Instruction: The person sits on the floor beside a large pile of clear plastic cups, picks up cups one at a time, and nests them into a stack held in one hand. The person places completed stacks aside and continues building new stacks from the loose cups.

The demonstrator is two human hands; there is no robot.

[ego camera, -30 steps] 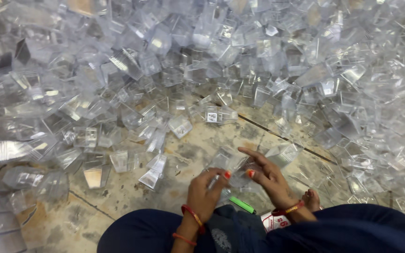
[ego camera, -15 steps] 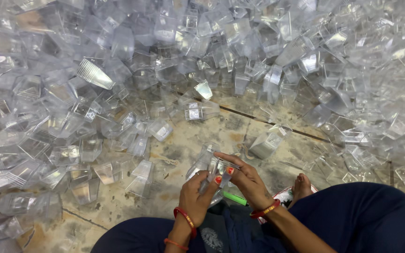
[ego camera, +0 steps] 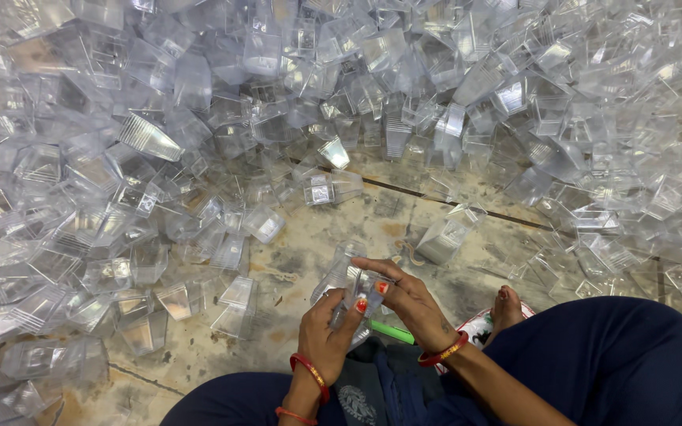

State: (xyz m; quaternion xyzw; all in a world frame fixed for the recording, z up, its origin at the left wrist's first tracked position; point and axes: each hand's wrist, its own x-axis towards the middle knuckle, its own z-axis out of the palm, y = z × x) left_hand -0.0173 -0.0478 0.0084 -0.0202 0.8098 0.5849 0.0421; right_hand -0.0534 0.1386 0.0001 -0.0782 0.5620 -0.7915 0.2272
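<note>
Head view: I hold the clear plastic container [ego camera: 341, 278] just above my lap, near the floor's [ego camera: 309, 252] bare patch. Left hand [ego camera: 327, 335] grips its base, right hand [ego camera: 408, 304] curls over the top. I'd keep pressure light; it's thin, transparent, ribbed.

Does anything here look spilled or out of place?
Yes: hundreds of clear plastic containers lie tumbled loosely over the stained stone floor, not stacked. Both hands hold one over the lap, beside a green stick.
</note>
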